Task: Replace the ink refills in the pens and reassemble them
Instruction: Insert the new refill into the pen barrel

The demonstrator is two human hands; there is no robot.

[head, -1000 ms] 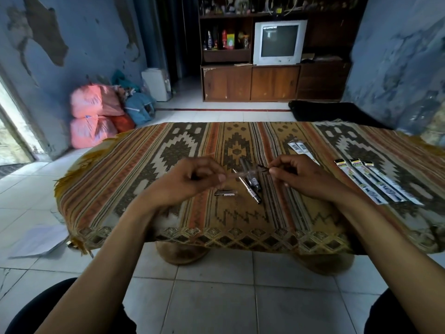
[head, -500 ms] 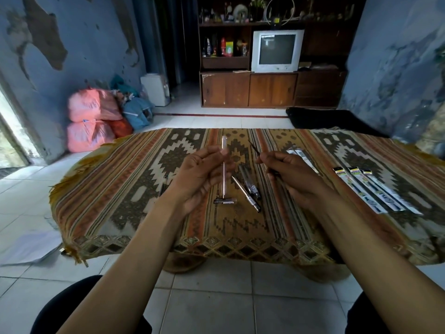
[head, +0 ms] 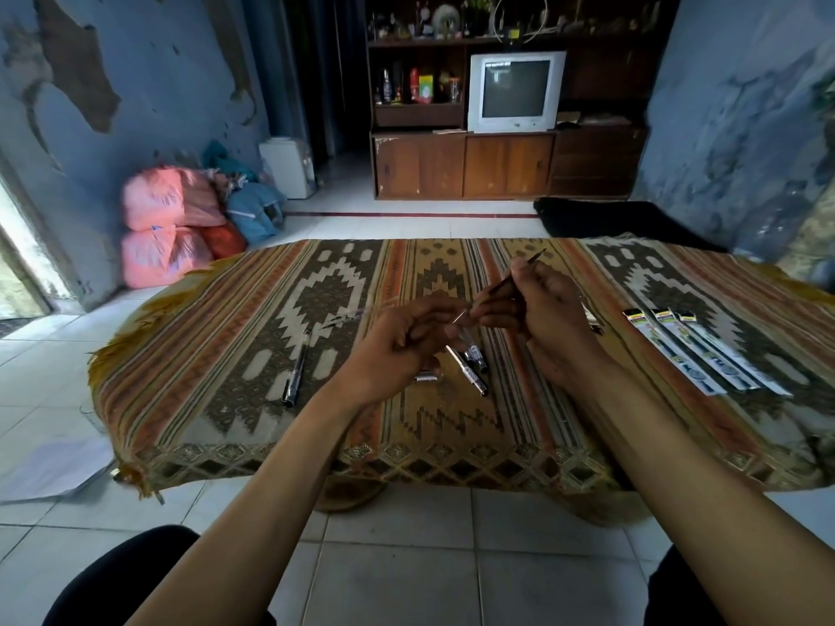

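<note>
Your left hand [head: 406, 341] now holds the clear barrel [head: 357, 314] flat above the surface's [head: 452, 445] middle; your right hand [head: 542, 309] pinches the dark refill [head: 519, 268], seemingly feeding it in.

Matt woven patterned cloth [head: 253, 354] over table. Glossy black plastic pen [head: 296, 371]; shiny metal-tipped clear pen barrels [head: 470, 370]. Glossy printed refill packets [head: 696, 354]. Smooth white floor tiles [head: 406, 558].

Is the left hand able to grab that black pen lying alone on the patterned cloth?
Probably not yet: the path to the black pen looks free, but the left hand already pinches a thin clear tube.
</note>
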